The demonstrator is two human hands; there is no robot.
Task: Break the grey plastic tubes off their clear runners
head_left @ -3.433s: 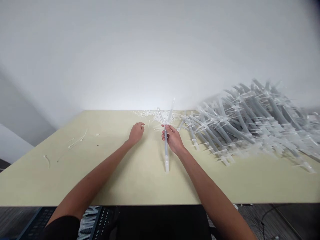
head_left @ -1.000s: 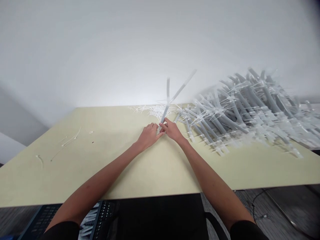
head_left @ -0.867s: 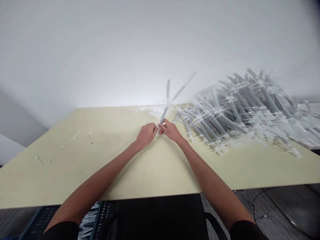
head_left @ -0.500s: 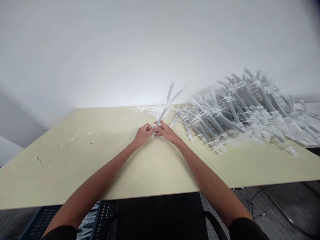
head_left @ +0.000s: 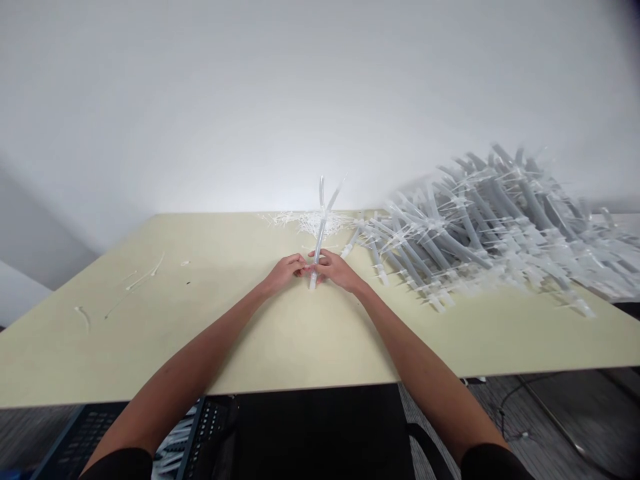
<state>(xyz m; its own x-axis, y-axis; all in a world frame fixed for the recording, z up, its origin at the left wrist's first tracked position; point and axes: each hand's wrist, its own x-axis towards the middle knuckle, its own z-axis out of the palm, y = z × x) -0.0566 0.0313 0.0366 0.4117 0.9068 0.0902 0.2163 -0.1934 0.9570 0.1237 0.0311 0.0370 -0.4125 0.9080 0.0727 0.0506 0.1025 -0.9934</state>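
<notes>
brought across since the first frame, the left hand (head_left: 286,272) is now held at the lower part of the forked tube (head_left: 321,237), where it was earlier kept well apart. compared with the frame just before, the tube is tipped more upright, its two arms are swung leftward, and more of its pale lower end is shown beneath the fingers.

by the right hand (head_left: 339,270) the tube is gripped just above that lower end, with the thumb and fingers closed around it. the fingertips of the left hand are drawn together at the tube's left side; whether something thin is pinched there cannot be told. the tube is held over the middle of the pale yellow surface (head_left: 260,340), its fork pointed up and away, in front of a heap of white ties (head_left: 314,222).

to the right, a large pile (head_left: 460,233) of similar grey tubes is spread along the surface, with pale ends and thin strips stuck out from it; its far parts are blurred. on the left, a few loose ties (head_left: 145,273) are scattered, and a small dark speck (head_left: 188,283) is seen near them. below the surface's near edge, a dark blue crate (head_left: 193,440) is partly hidden by the left arm, and pale pieces are held in it.
</notes>
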